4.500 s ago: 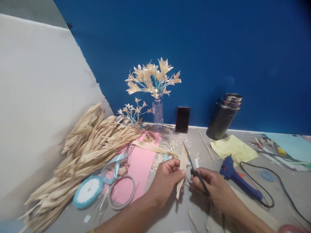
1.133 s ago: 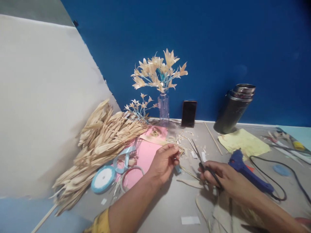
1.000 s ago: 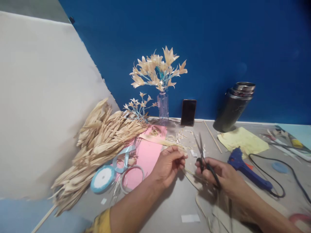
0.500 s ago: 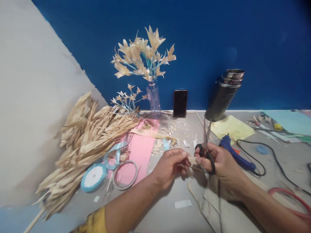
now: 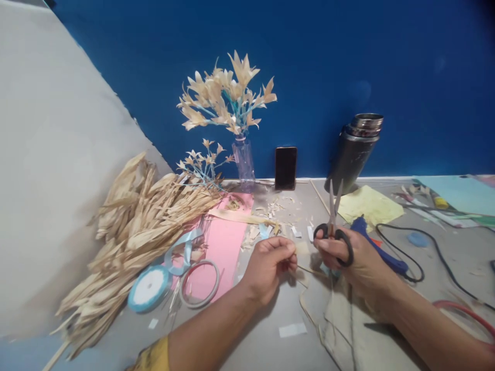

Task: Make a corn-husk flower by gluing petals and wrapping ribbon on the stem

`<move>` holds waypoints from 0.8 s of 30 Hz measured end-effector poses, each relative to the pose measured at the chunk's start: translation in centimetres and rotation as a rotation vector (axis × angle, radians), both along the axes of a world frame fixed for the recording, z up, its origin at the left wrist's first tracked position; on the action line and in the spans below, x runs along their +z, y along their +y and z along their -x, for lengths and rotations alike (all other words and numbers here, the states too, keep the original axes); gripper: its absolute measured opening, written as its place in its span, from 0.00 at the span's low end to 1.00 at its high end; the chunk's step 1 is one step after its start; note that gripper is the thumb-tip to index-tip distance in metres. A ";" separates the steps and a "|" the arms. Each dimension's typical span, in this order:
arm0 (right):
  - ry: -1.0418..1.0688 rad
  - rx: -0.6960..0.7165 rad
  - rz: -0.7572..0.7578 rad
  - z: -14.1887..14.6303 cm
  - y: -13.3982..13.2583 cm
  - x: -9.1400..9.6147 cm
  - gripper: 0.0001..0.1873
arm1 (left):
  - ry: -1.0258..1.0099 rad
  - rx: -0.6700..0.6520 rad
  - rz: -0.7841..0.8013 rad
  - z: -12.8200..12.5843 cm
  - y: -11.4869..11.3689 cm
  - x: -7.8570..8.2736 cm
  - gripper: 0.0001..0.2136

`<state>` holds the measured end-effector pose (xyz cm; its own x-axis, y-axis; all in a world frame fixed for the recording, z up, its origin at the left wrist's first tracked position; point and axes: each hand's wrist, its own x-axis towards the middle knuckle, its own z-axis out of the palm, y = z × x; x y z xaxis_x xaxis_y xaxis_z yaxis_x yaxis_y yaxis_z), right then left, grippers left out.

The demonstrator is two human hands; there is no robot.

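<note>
My left hand [image 5: 268, 264] is closed in a pinch on one end of a small pale strip of dried husk [image 5: 302, 248]. My right hand [image 5: 350, 260] pinches the other end of that strip with thumb and forefinger. It also keeps black-handled scissors [image 5: 332, 226] hooked on its fingers, blades pointing up and slightly apart. Both hands hover over the grey table [image 5: 263, 330], just in front of scattered husk scraps [image 5: 276, 206].
A heap of dried corn husks [image 5: 143, 226] lies left, beside pink paper [image 5: 222, 247], a blue ribbon spool [image 5: 149, 287] and a tape ring [image 5: 199, 283]. Husk flowers in a vase [image 5: 243, 159], a phone [image 5: 286, 168] and a flask [image 5: 353, 152] stand at the wall. A blue glue gun [image 5: 377, 247] with its cable lies right.
The long husk piece I held earlier is gone from my left hand. My hands came together on a small strip, and the scissors swung from lying low to pointing upright.
</note>
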<state>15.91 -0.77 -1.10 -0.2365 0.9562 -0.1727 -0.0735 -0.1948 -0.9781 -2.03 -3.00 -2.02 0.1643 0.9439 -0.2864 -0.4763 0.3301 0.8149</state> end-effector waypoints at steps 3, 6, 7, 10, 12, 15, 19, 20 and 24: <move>-0.041 0.034 -0.039 0.2 -0.2 0.2 0.20 | 0.064 0.023 -0.029 0.1 0.1 0.1 0.08; -0.095 0.114 -0.042 0.6 -0.7 0.7 0.20 | 0.179 -0.002 -0.075 0.2 0.0 0.1 0.08; -0.111 0.128 -0.044 0.8 -0.8 0.8 0.19 | 0.190 -0.017 -0.080 0.2 0.0 0.1 0.10; -0.152 0.071 -0.075 1.2 -1.1 0.8 0.20 | 0.060 -0.060 -0.044 0.1 -0.3 0.2 0.14; -0.140 -0.030 -0.086 1.6 -1.2 0.7 0.22 | -0.048 -0.057 -0.032 -0.3 -0.6 0.1 0.16; -0.098 -0.143 -0.080 2.1 -1.3 0.6 0.24 | -0.099 -0.007 -0.056 -1.0 -0.9 -0.1 0.15; -0.122 -0.027 -0.041 2.3 -1.4 0.5 0.24 | -0.112 0.080 -0.021 -1.2 -0.7 -0.1 0.10; -0.156 0.039 -0.035 2.3 -1.4 0.4 0.23 | -0.111 0.099 -0.014 -1.1 -0.6 0.0 0.09; -0.300 0.289 -0.041 1.8 -1.2 0.1 0.26 | -0.021 0.176 -0.056 0.0 0.2 0.5 0.07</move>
<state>14.07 -1.98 -0.97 -0.4409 0.8655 -0.2378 0.2675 -0.1261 -0.9553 -2.00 -2.84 -1.53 0.0011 0.9729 -0.2313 -0.5401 0.1952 0.8187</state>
